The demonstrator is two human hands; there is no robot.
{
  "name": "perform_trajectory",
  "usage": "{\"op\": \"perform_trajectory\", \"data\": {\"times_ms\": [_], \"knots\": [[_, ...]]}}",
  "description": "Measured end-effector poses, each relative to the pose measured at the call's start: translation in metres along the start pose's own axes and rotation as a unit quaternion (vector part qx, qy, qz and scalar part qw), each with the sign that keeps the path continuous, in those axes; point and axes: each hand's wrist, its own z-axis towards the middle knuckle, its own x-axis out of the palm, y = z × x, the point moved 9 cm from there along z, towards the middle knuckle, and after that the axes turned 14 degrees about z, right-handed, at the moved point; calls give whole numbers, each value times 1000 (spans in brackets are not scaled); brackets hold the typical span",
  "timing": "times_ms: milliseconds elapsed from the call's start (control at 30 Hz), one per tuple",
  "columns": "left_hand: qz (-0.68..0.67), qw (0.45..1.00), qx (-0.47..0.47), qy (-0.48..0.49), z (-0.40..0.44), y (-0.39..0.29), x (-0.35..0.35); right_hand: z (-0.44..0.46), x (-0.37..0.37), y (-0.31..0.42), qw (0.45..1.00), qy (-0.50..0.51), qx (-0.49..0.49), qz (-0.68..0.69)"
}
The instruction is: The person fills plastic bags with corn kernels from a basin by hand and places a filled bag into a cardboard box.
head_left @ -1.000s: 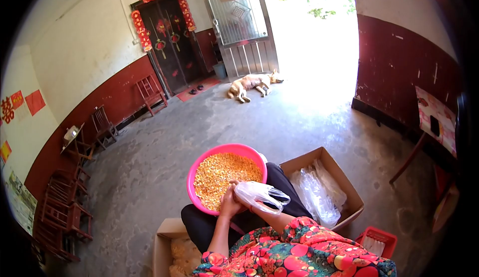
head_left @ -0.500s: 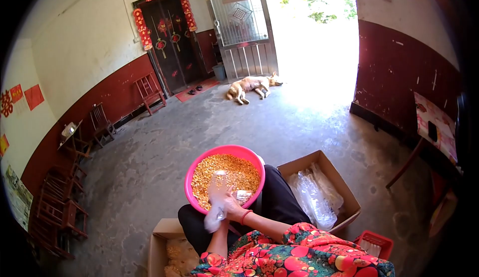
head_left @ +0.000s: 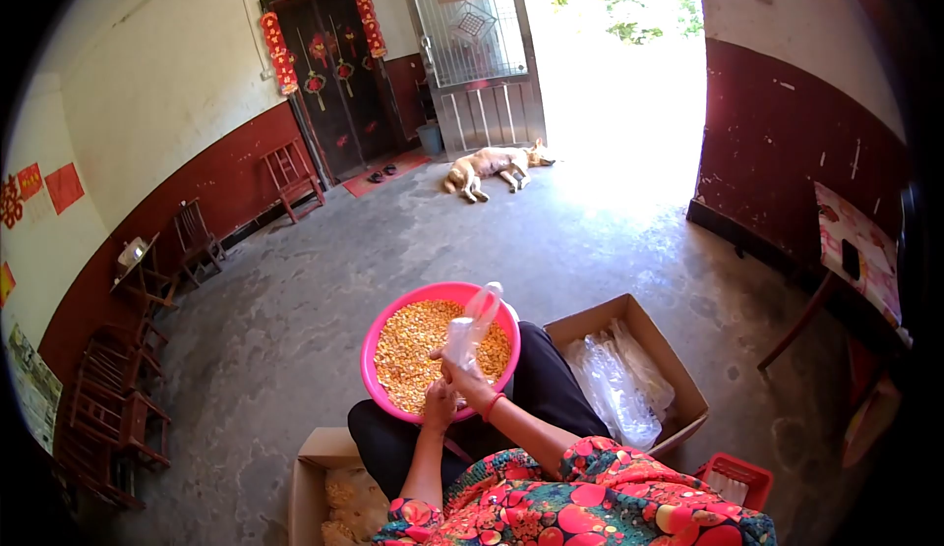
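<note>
A pink basin [head_left: 368, 367] full of yellow corn kernels [head_left: 418, 339] rests on my lap. Above its right half, a clear plastic bag [head_left: 479, 322] sticks up out of my right hand [head_left: 466, 377], whose fingers are closed around it. My left hand [head_left: 440, 403] is closed just below and to the left, close against the right one over the basin's near rim. What it grips, if anything, is hidden.
To the right, a cardboard box [head_left: 693, 389] holds clear plastic bags [head_left: 619, 389]. Another cardboard box [head_left: 307, 487] stands at lower left, a red basket [head_left: 752, 482] at lower right. A dog [head_left: 492, 167] lies near the open door; wooden chairs [head_left: 118, 408] line the left wall.
The plastic bag, blurred and hanging toward me over the near rim before, now points up and away over the basin's right side. My hands have shifted with it.
</note>
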Motion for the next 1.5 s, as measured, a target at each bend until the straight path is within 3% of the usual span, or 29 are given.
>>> {"op": "perform_trajectory", "data": {"times_ms": [67,100,167,200,233,300,333,367,400,433,467,500,567,600,633,667,700,733,800,867,900,1000,1133,1200,1300,1367,1400,1433,1500], "knots": [[57,998,30,9,2,-19,-2,2,-19,3,996,-53,13,68],[107,992,67,2,1,-35,-5,5,-35,-4,997,-65,16,28],[138,989,46,-1,-1,-39,-8,9,-52,7,975,-38,-67,-209],[160,986,52,-9,-1,-38,-7,13,-48,17,923,11,-160,-350],[181,982,58,-16,-1,-38,-6,13,-52,22,923,11,-159,-351],[195,979,51,-37,-3,-45,-10,12,-44,16,844,98,-44,-525],[211,975,43,-60,-4,-47,-14,5,-42,18,880,102,79,-458],[211,975,44,-60,-3,-45,-13,1,-35,24,880,101,78,-457],[218,971,78,-64,-3,-50,-13,-4,-31,14,932,83,176,-304],[225,966,112,-68,-3,-51,-11,-13,-21,4,951,63,268,-139],[153,983,75,-68,-4,-27,-3,-23,1,1,939,96,328,-43],[79,993,40,-73,-5,-3,4,-25,11,4,955,127,269,-17],[-18,991,92,-92,-16,-20,-10,-23,21,-2,966,165,198,-10],[61,982,134,-117,-17,-31,-16,-15,11,-27,966,165,197,-9],[61,982,134,-117,-15,-37,-19,7,-5,-37,970,176,26,-164],[143,982,94,-77,-9,-39,-13,11,-7,-32,922,177,-147,-310],[222,973,52,-37,-6,-36,-7,7,-10,-26,922,177,-147,-311],[233,960,118,-101,-10,-50,-13,2,-16,-27,873,185,-75,-445],[177,971,124,-104,-10,-45,-11,-11,-9,-8,765,190,77,-610],[150,966,145,-153,-4,16,23,-14,0,10,764,165,74,-620],[150,966,144,-153,-8,1,14,-15,2,19,763,138,69,-628],[324,944,-11,55,-12,-60,-9,-19,7,35,770,133,41,-623],[270,963,19,-9,-12,-65,-12,-23,1,43,750,161,62,-638],[260,958,101,-59,-12,-75,-17,-18,-5,47,745,165,55,-644],[265,962,59,-40,-9,-68,-15,-14,-15,41,739,164,54,-651],[265,961,60,-48,-9,-70,-16,-17,-10,40,656,177,-6,-734],[264,961,62,-55,-9,-71,-17,-20,-7,37,647,191,-21,-738],[264,961,61,-55,-10,-72,-17,-22,-4,39,647,191,-20,-738],[305,948,77,-50,-12,-76,-17,-34,9,26,718,265,62,-640]]}}
